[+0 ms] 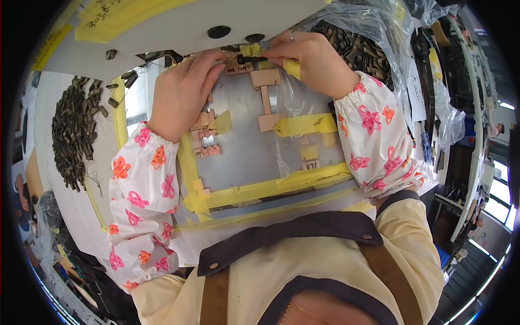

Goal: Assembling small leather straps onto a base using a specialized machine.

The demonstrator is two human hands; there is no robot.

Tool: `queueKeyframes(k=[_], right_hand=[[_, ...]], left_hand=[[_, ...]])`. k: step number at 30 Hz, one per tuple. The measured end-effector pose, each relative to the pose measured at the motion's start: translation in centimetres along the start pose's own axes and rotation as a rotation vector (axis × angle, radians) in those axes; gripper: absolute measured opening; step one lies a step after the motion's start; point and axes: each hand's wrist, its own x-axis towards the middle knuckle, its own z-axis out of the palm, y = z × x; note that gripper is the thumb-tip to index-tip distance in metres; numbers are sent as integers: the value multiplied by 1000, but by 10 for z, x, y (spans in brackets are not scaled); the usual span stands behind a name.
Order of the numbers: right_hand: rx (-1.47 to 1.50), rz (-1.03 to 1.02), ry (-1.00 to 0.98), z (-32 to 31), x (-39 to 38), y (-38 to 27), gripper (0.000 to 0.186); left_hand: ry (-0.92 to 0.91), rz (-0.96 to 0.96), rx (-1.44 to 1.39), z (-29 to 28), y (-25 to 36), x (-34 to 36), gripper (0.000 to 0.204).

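Note:
Under the white sewing machine's body (179, 32), both hands meet at a small dark fabric strip (250, 59) lying by a tan guide block (236, 67). My left hand (184, 95) is to the left of it, thumb and forefinger drawn together; whatever they pinch is hidden. From the right, my right hand (314, 59) pinches at the strip's end. It wears a ring and has a piece of yellow tape (292, 69) at the palm side. Beneath the hands is a grey metal plate (238, 154).
A pile of small dark folded pieces (73, 135) lies at left. More dark pieces (352, 51) fill a clear plastic bag (398, 38) at right. Tan blocks (265, 100) and yellow tape strips (309, 125) are stuck on the plate. The machine body overhangs the far side.

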Motion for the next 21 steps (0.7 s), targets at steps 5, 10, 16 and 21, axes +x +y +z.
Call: queueKeyframes(k=[5, 10, 16, 21], right_hand=[[21, 0, 85, 8, 0, 0, 16], [4, 25, 158, 16, 2, -8, 17], [21, 121, 198, 27, 9, -22, 14], [-65, -1, 115, 23, 7, -16, 15]], left_hand=[[-73, 178, 34, -4, -4, 1, 17], [-144, 180, 134, -4, 2, 6, 27], [-98, 189, 145, 2, -1, 3, 29], [-43, 120, 45, -2, -3, 0, 23]])
